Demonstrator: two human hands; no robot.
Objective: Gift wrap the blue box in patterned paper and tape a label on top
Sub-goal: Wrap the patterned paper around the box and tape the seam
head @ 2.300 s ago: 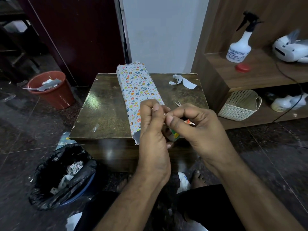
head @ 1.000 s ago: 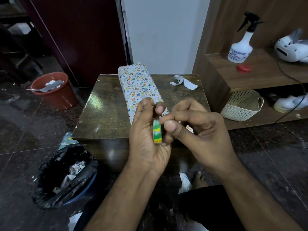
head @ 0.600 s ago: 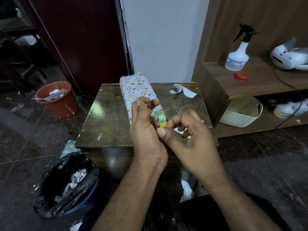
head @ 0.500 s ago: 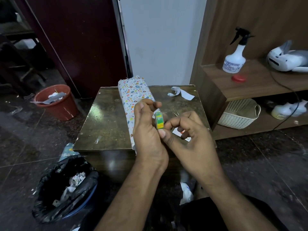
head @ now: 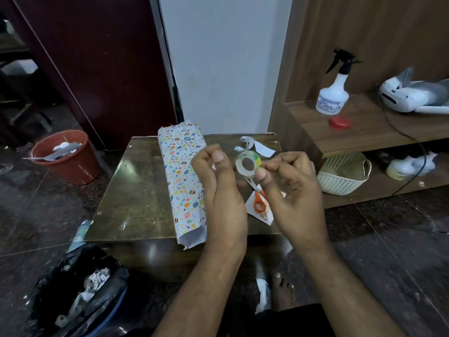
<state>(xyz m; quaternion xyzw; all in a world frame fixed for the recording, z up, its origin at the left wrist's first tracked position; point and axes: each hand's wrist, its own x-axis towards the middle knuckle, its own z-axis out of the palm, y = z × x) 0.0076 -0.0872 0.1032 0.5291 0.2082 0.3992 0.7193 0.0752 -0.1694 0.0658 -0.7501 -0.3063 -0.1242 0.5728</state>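
Now | right hand point(head: 295, 190) pinches tape roll point(head: 248, 164) | left hand point(head: 220, 188) curled, empty | scissors point(head: 258, 199) beneath

The box point(head: 182, 176), wrapped in white paper printed with small coloured eggs and hearts, lies lengthwise on the counter point(head: 136, 198), its near end overhanging the edge with the paper still open there. A roll of clear tape point(head: 247, 164) is held above the counter, its hole facing the camera. A white paper strip point(head: 257, 148) lies curled near the far edge.
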